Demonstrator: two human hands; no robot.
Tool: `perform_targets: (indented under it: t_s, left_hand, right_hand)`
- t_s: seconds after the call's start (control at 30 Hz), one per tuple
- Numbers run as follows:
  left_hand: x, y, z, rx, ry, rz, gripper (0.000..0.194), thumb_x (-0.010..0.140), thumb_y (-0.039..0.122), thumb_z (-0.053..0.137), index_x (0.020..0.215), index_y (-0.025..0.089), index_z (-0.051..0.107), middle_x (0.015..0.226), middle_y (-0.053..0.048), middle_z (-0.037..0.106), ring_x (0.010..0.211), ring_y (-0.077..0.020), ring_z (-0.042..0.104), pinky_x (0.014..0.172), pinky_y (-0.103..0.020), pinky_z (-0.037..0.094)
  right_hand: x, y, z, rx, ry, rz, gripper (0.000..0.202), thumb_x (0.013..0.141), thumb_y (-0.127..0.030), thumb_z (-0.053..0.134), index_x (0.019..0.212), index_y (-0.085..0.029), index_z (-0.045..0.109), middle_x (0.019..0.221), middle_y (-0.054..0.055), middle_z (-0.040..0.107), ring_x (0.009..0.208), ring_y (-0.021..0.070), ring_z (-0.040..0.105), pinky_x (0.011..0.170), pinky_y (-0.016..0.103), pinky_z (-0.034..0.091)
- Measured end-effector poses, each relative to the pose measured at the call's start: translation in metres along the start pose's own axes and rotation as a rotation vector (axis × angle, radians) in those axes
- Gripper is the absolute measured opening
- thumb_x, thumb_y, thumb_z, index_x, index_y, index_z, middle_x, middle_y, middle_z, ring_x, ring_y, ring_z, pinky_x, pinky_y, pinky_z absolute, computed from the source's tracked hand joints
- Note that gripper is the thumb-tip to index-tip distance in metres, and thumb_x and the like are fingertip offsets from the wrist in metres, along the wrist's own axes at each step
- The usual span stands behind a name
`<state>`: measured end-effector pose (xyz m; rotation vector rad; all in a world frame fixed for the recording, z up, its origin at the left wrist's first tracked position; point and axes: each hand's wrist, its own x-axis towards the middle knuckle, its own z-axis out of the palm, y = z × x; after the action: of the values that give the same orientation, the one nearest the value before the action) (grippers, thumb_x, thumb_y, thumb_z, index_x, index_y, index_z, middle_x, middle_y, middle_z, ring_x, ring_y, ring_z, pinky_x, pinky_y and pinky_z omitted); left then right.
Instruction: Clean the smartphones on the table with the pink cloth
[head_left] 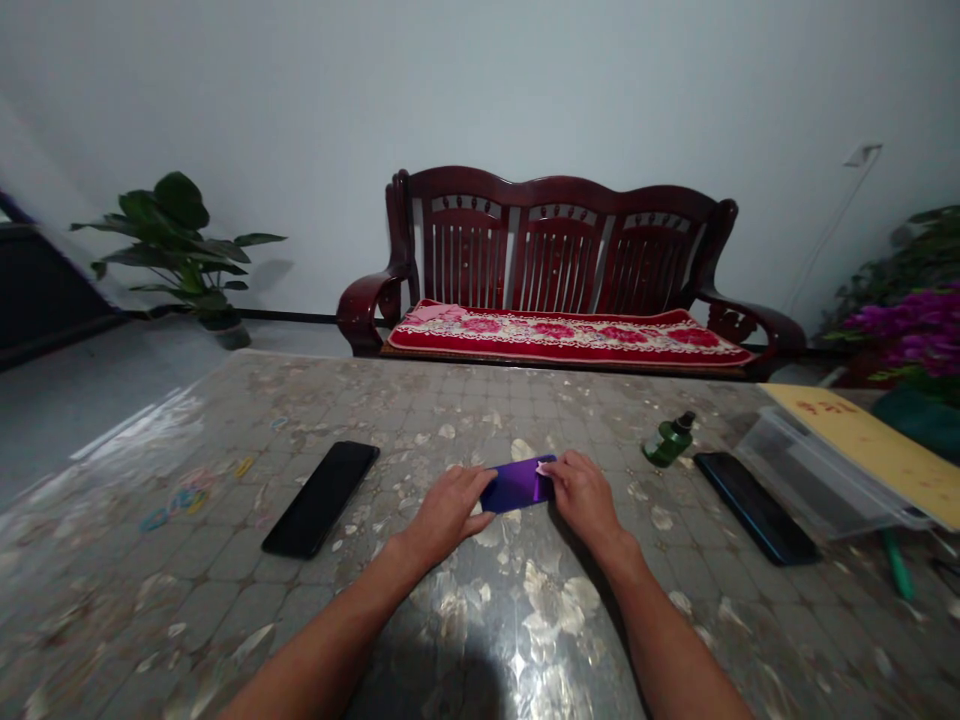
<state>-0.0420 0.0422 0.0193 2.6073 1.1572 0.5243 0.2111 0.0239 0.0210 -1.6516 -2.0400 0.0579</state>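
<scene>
A purple-blue phone (516,484), its glossy face up, lies on the patterned table between my hands. My left hand (448,508) grips its left end, with the thumb at the near edge and the fingers at the far edge. At the right end, my right hand (583,495) pinches a small pale pink piece (545,467) against the phone's surface. Further left lies a black phone (322,498), and a dark phone with a blue edge (756,506) lies to the right.
Colored rubber bands (187,496) lie at the table's left. A green spray bottle (669,440) stands right of my hands. Beyond it, a clear plastic box (814,480) sits under a yellow board (874,440). A wooden bench (559,240) stands behind the table (420,400).
</scene>
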Motion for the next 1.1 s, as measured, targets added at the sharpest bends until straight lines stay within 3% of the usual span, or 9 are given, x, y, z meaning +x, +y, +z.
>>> perform_targets:
  t_s: [0.2, 0.4, 0.63, 0.73, 0.9, 1.0, 1.1]
  left_hand:
    - [0.003, -0.001, 0.003, 0.079, -0.069, -0.024, 0.044, 0.091, 0.029, 0.064, 0.134, 0.025, 0.056, 0.137, -0.012, 0.061, 0.117, -0.0297, 0.060, 0.104, -0.044, 0.045]
    - [0.009, -0.006, 0.004, 0.046, -0.062, -0.043, 0.037, 0.098, 0.028, 0.053, 0.134, 0.025, 0.059, 0.135, -0.010, 0.063, 0.115, -0.0267, 0.062, 0.105, -0.041, 0.045]
    - [0.017, -0.001, -0.007, 0.037, -0.104, -0.131, 0.034, 0.100, 0.027, 0.046, 0.130, 0.024, 0.062, 0.119, -0.008, 0.071, 0.106, -0.0252, 0.065, 0.096, -0.036, 0.048]
    - [0.018, 0.001, -0.009, 0.055, -0.113, -0.149, 0.033, 0.101, 0.027, 0.045, 0.129, 0.022, 0.063, 0.112, -0.009, 0.072, 0.102, -0.0253, 0.065, 0.094, -0.035, 0.049]
    - [0.019, -0.001, -0.009, 0.071, -0.100, -0.128, 0.031, 0.101, 0.029, 0.046, 0.126, 0.022, 0.064, 0.106, -0.008, 0.072, 0.099, -0.0243, 0.065, 0.092, -0.034, 0.049]
    - [0.021, -0.004, -0.011, 0.087, -0.095, -0.097, 0.030, 0.102, 0.029, 0.045, 0.122, 0.022, 0.066, 0.104, -0.007, 0.072, 0.098, -0.0234, 0.065, 0.093, -0.032, 0.048]
    - [0.025, -0.007, -0.016, 0.086, -0.101, -0.082, 0.032, 0.103, 0.030, 0.042, 0.117, 0.021, 0.068, 0.099, -0.009, 0.072, 0.097, -0.0236, 0.065, 0.092, -0.033, 0.048]
  right_hand:
    - [0.001, 0.021, 0.002, 0.095, 0.113, 0.119, 0.027, 0.091, -0.014, 0.053, 0.097, -0.024, 0.078, 0.086, 0.005, 0.067, 0.085, 0.0203, 0.061, 0.077, 0.030, 0.046]
    - [0.005, 0.020, 0.000, 0.299, 0.262, 0.148, 0.028, 0.094, -0.022, 0.050, 0.100, -0.023, 0.077, 0.092, 0.006, 0.068, 0.089, 0.0203, 0.063, 0.083, 0.032, 0.051]
    - [0.002, 0.003, -0.008, 0.094, 0.347, 0.018, 0.028, 0.094, -0.013, 0.050, 0.104, -0.021, 0.076, 0.091, 0.007, 0.066, 0.090, 0.0221, 0.057, 0.082, 0.032, 0.046]
    - [0.000, -0.013, -0.005, 0.050, 0.348, -0.057, 0.030, 0.095, -0.011, 0.048, 0.107, -0.020, 0.074, 0.093, 0.008, 0.065, 0.090, 0.0224, 0.055, 0.083, 0.033, 0.045]
    - [-0.002, -0.042, 0.003, 0.045, 0.217, -0.198, 0.031, 0.097, -0.012, 0.048, 0.112, -0.023, 0.072, 0.098, 0.008, 0.066, 0.094, 0.0223, 0.055, 0.085, 0.033, 0.044]
    - [0.000, -0.038, 0.003, 0.063, 0.221, -0.200, 0.031, 0.097, -0.012, 0.048, 0.112, -0.023, 0.072, 0.097, 0.008, 0.066, 0.093, 0.0223, 0.056, 0.085, 0.033, 0.046]
    - [0.005, -0.019, -0.001, 0.119, 0.327, -0.093, 0.032, 0.095, -0.012, 0.047, 0.109, -0.022, 0.074, 0.096, 0.010, 0.065, 0.094, 0.0227, 0.057, 0.085, 0.035, 0.049]
